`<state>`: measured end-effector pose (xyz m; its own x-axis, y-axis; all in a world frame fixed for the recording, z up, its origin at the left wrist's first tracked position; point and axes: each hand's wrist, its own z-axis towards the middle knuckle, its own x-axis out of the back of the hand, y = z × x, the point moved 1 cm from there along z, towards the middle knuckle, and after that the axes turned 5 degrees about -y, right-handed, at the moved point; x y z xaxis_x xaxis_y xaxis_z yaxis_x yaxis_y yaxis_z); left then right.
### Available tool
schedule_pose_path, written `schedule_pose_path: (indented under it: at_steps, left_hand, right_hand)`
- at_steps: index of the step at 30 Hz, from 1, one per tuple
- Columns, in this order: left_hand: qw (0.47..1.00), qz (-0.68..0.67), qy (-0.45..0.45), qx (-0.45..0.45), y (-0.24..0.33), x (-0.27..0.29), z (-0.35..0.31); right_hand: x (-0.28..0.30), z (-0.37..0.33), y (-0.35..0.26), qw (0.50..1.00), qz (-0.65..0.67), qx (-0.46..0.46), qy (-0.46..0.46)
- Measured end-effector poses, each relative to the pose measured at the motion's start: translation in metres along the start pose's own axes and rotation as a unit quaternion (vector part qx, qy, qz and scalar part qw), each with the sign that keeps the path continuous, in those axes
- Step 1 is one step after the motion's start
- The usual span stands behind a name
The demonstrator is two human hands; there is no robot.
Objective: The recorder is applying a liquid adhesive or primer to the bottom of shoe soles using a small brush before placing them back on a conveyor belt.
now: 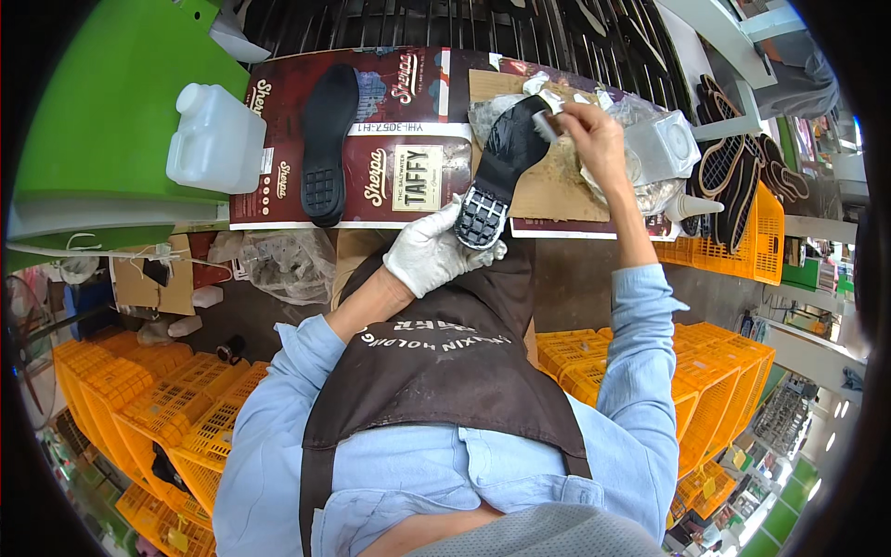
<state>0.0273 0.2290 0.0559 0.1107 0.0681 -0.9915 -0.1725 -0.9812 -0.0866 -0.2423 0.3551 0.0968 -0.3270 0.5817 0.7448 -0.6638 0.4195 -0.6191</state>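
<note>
My left hand (429, 255), in a white glove, grips the heel end of a black shoe sole (506, 153). The sole is tilted with its cupped inner side up; a grid of ribs shows at the heel, and its front half looks wet and shiny. Bare and pinched closed, my right hand (599, 144) holds a small brush (546, 126) with pale bristles at the sole's toe end. A second black sole (327, 139) lies to the left on the dark red printed cardboard (380, 200). Under the held sole is a stained brown cardboard sheet (548, 200).
A white plastic jug (215, 139) stands at the left. To the right are a clear square container (664, 144), crumpled plastic and a nozzle-tipped bottle (696, 206). More soles (733, 172) pile up beyond, by an orange crate (761, 237). Orange crates (186, 399) flank me; metal rollers (371, 28) run behind.
</note>
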Motion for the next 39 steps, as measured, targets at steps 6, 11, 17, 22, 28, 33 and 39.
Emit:
schedule_pose_path:
  at_steps: [6,11,17,22,28,33,39]
  left_hand:
    - [0.998,0.007,0.012,-0.061,0.005,-0.003,-0.012]
    - [0.996,0.033,0.01,-0.08,0.01,-0.003,-0.019]
    - [0.993,-0.061,-0.055,-0.082,0.017,-0.012,-0.029]
    - [0.993,-0.04,0.004,-0.111,0.021,-0.013,-0.03]
    - [0.991,-0.036,-0.078,-0.106,0.025,-0.006,-0.031]
    - [0.99,-0.061,-0.052,-0.117,0.028,-0.006,-0.028]
    - [0.989,-0.032,-0.102,-0.102,0.03,-0.005,-0.027]
  right_hand:
    - [0.011,0.022,0.013,0.996,0.065,-0.055,0.005]
    - [0.005,0.041,0.025,0.993,-0.108,-0.049,0.002]
    - [0.002,0.048,0.012,0.996,0.058,0.004,-0.071]
    - [0.01,0.057,0.029,0.993,0.078,-0.066,-0.065]
    - [-0.008,0.054,-0.029,0.981,0.06,0.041,-0.179]
    - [-0.001,0.065,-0.035,0.961,0.191,0.018,-0.2]
    - [-0.019,0.058,-0.053,0.973,0.025,0.12,-0.198]
